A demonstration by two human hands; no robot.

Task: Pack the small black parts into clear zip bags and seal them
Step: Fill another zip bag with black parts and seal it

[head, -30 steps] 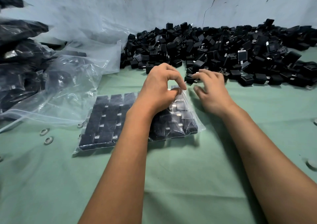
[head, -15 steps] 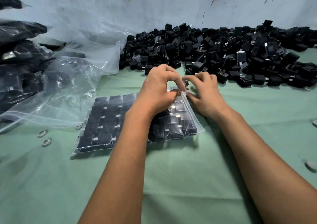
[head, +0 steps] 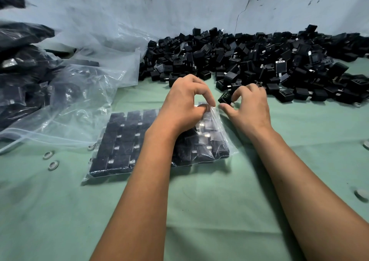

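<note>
On green table (head: 199, 210): clear zip bag (head: 159, 147) of neat black parts, mouth pinched in left grip (head: 185, 105); right grip (head: 247, 105) holding one black part (head: 224, 97) beside it.

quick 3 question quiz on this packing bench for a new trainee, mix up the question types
1. True or false: the left hand pinches the open edge of the clear zip bag lying on the green cloth.
2. What does the right hand hold?
A. a metal washer
B. a small black part
C. an empty bag
3. Fill in: the loose pile of black parts lies along the ____ at the far side of the cloth.

Key
1. True. The thumb and forefinger hold the plastic at the bag's far right corner.
2. B. Its fingers curl around one small black part right beside the bag's mouth.
3. Wall.
</note>
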